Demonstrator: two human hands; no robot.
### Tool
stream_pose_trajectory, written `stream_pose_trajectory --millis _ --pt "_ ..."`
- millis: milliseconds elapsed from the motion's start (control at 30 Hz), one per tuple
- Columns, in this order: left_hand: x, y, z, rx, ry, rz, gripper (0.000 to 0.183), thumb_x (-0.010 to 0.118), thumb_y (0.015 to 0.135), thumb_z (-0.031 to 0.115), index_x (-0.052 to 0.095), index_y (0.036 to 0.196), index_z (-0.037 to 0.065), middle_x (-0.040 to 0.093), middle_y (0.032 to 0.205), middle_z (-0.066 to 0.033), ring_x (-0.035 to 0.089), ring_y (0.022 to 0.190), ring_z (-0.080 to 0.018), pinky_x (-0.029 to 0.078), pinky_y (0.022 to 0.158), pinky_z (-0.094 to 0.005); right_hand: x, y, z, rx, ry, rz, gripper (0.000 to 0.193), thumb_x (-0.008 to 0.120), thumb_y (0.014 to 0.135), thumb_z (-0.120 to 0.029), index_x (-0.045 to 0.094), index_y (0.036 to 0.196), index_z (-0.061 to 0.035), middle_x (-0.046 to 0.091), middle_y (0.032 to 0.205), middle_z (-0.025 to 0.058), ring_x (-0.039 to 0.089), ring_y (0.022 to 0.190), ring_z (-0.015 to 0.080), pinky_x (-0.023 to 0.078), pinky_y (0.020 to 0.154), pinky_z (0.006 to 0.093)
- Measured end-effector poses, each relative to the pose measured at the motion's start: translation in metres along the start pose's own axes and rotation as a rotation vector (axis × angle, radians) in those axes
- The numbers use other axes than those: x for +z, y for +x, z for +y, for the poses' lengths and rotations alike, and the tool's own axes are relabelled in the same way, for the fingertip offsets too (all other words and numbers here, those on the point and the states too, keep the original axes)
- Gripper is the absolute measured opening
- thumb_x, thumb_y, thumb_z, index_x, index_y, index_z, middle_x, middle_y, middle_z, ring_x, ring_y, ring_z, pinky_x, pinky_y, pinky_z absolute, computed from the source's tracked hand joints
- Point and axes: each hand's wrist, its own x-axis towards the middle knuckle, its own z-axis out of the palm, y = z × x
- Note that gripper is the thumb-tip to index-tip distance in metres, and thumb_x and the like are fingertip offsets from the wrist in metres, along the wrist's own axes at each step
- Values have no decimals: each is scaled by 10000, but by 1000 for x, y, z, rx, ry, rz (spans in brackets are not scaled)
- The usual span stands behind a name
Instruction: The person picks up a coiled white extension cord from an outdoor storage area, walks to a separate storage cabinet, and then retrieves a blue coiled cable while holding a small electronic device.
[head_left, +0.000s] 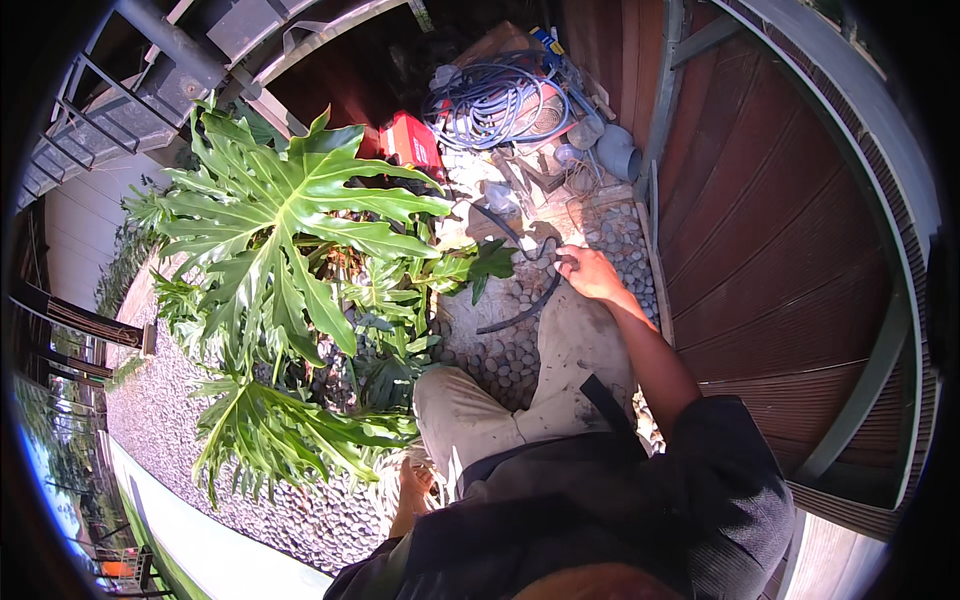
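In front of my bent right knee, my right hand [590,273] pinches a dark flexible strip [522,318]. The strip curves over the pebbles, and a dark looped length lies just beyond the fingertips; whether the two are one piece I cannot tell. My left hand [414,487] is low beside my left hip, under the drooping leaves of a big green plant [290,220]. Its fingers look curled, and what they hold, if anything, cannot be made out. My light, stained trousers [570,350] take up the middle of the view.
A coiled blue hose [495,105] lies among clutter at the far end, near a red box [410,142] and a grey pipe elbow [618,153]. A dark wooden panel [790,240] curves along the right. Pebbles [495,368] cover the ground between my legs.
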Motion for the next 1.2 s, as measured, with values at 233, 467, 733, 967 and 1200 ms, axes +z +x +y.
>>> stream_pose_trajectory --millis 233,467,733,967,1200 --pt "-17 -26 7 273 1342 343 729 597 847 650 713 1215 31 735 1119 -243 701 1077 -424 534 954 -503 31 -57 124 327 283 115 398 703 939 -351 717 1222 -72 760 967 72 683 888 141 519 816 311" --pt "173 -176 77 746 1239 441 446 602 899 544 789 989 150 775 914 -113 742 879 -328 564 762 -433 77 -61 267 362 256 173 334 706 904 -249 688 1146 -19 720 998 88 663 951 157 503 879 299" --pt "326 -216 172 1054 970 16 322 685 939 338 749 1117 77 776 978 -154 763 926 -278 575 839 -378 113 67 231 351 -214 -10 1072 862 755 -416 298 1574 -17 296 1609 296 304 1495 429 293 1216 465" --pt "516 -163 293 884 310 -601 449 692 948 196 568 1323 -18 722 1082 -128 702 951 -231 563 767 -332 220 116 342 389 -606 -206 1169 821 737 -598 315 1521 107 304 1563 338 277 1468 493 204 1240 529" --pt "652 -76 471 1449 481 306 607 744 892 377 580 1268 -70 710 1152 -237 703 1078 -344 546 919 -411 214 96 314 268 -504 -146 975 783 792 -548 457 1420 124 283 1579 364 230 1501 480 174 1262 516"
